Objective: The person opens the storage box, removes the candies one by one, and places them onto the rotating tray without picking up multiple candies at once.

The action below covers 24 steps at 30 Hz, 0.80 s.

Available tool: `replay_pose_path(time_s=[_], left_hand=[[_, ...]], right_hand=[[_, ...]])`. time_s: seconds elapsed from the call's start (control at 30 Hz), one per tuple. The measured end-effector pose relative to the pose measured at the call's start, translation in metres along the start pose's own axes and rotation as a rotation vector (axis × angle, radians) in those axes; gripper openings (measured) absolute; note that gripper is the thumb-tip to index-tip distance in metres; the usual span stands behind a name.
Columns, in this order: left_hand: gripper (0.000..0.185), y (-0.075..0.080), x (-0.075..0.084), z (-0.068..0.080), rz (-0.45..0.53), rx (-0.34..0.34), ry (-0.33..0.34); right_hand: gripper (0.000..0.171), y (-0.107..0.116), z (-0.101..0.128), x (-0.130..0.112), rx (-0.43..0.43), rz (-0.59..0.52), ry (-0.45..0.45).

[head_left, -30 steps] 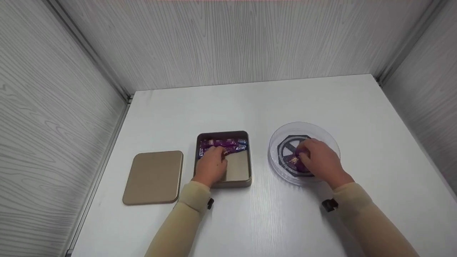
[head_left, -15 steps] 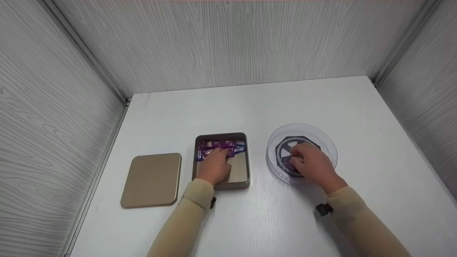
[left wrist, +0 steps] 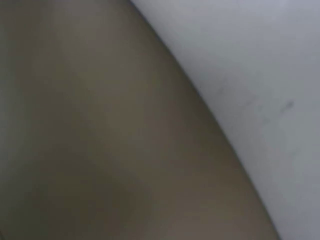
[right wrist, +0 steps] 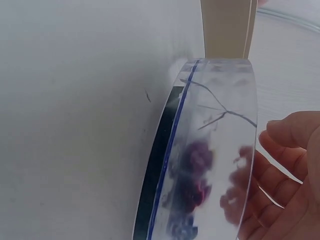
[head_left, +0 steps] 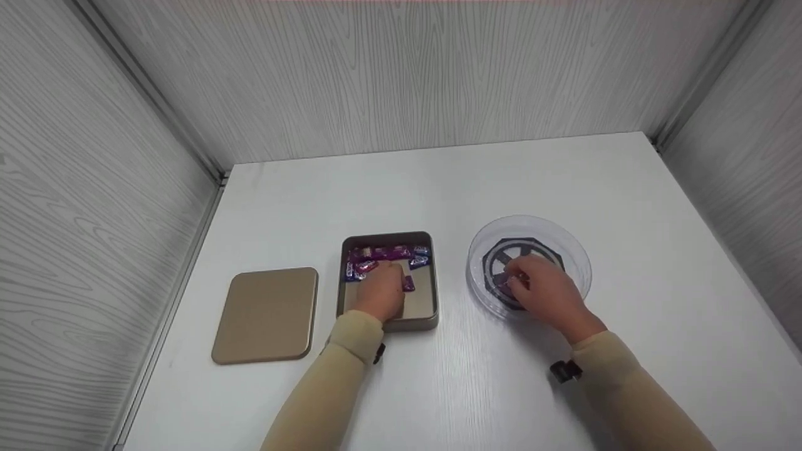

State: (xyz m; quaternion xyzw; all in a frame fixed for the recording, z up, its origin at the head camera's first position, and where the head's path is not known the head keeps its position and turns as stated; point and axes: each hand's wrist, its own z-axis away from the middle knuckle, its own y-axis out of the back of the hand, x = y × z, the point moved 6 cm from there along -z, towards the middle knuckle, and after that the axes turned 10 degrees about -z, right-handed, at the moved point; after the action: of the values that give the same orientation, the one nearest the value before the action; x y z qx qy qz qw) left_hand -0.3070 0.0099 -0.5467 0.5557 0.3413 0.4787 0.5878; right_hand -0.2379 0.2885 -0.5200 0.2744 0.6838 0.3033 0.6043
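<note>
My left hand reaches into a gold-coloured square tin, its fingers curled down. A purple-wrapped candy pokes out at the right of these fingers, which grip it; the fingertips are hidden. More wrapped candies in purple and blue line the far end of the tin. Over the clear round plastic container is my right hand, fingers loosely bent. Close under its fingertips lies a purple candy. Seen in the right wrist view, thumb and fingers show nothing between them, and candies blur through the wall.
A matching square lid lies flat on the white table left of the tin. Grey wood-grain panels close off the back and both sides. A sleeve fills most of the left wrist view.
My left hand has curled its fingers and drawn a candy toward me, out of the second row in the tin. My right hand has shifted slightly left within the round container.
</note>
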Motion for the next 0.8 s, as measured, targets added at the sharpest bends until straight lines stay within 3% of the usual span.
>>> replay_pose_path(time_s=[0.13,0.23,0.43,0.67,0.8], left_hand=[[0.014,0.001,0.004,0.000,-0.057,0.048,-0.029],[0.011,0.001,0.003,0.001,-0.035,0.050,-0.031],[0.019,0.000,-0.006,0.006,0.128,-0.003,0.013],[0.049,0.011,-0.009,0.014,0.290,0.026,0.058],[0.057,0.019,-0.002,0.020,0.391,0.047,0.030]], right_hand=[[0.016,0.000,0.003,-0.003,0.001,-0.012,0.006],[0.016,0.000,0.004,-0.007,0.007,-0.022,0.031],[0.016,-0.004,0.006,-0.012,0.009,-0.025,0.047],[0.018,-0.014,0.003,-0.024,0.011,-0.064,0.060],[0.021,-0.020,0.004,-0.035,0.008,-0.094,0.105]])
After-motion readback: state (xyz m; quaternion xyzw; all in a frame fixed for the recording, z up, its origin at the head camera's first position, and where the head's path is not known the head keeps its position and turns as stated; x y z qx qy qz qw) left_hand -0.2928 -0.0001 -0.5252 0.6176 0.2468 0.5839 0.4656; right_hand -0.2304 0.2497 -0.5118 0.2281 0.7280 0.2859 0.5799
